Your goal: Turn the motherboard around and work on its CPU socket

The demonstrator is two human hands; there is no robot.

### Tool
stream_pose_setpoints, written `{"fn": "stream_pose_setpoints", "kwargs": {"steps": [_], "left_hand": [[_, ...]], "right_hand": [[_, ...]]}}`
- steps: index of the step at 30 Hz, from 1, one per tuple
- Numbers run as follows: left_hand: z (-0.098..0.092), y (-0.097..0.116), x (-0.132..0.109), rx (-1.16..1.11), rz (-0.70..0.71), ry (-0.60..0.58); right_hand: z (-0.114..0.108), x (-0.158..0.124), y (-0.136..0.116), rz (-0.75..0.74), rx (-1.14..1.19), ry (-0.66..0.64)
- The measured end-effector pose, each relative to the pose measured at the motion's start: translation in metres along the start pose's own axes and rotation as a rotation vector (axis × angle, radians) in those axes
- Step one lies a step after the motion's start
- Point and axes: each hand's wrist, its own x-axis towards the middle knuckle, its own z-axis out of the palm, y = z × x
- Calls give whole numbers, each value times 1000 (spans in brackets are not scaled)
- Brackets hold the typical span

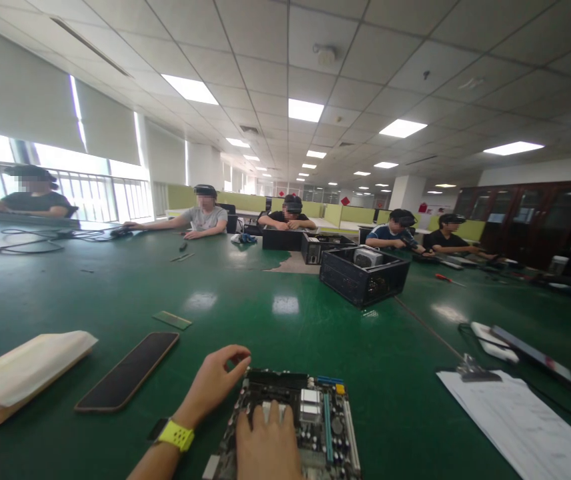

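Observation:
A motherboard (315, 440) lies on the green table at the bottom centre, with light heatsinks, a blue slot and white slots on it. My right hand (269, 443) rests over its left-middle part, fingers stretched forward and apart, covering what is under the palm. At the board's far left corner is my left hand (215, 383), a watch with a yellow-green band on its wrist. Its index finger and thumb curve together in a pinch at the corner; anything between the tips is too small to make out.
A phone (130, 370) and a paper-covered packet (25, 377) lie on the left, a thin green strip (172, 320) beyond them. A clipboard (520, 413) lies on the right. Farther off stand an open computer case (365, 277), a screwdriver (448, 280) and several people seated around the table.

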Motion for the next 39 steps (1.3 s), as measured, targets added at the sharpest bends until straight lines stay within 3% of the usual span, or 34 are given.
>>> {"fn": "stream_pose_setpoints", "kwargs": {"steps": [8, 12, 15, 17, 24, 27, 29, 32, 34, 36, 39], "left_hand": [[0, -2, 0, 9, 9, 16], [-1, -3, 0, 21, -3, 30], [-2, -3, 1, 26, -12, 33], [-2, -2, 0, 24, -12, 26], [-2, 2, -3, 14, -2, -2], [-1, 2, -2, 19, -6, -9], [-1, 3, -2, 17, -7, -14], [0, 5, -1, 5, -6, -27], [1, 6, -2, 5, -8, -38], [1, 7, -3, 14, -7, -42], [2, 8, -3, 27, 4, -42]], "right_hand": [[8, 7, -17, 77, -10, -41], [6, 3, 0, 18, -8, -105], [-3, 5, 44, -95, 40, -78], [-12, 13, 85, -66, 51, -33], [-40, 61, 250, 408, -154, -12], [-45, 65, 295, 528, -152, -24], [-47, 65, 310, 549, -138, -22], [-52, 68, 310, 571, -122, -16], [-63, 71, 291, 553, -91, 51], [-82, 69, 259, 431, 27, 272], [-118, 49, 198, 26, 344, 800]]}}
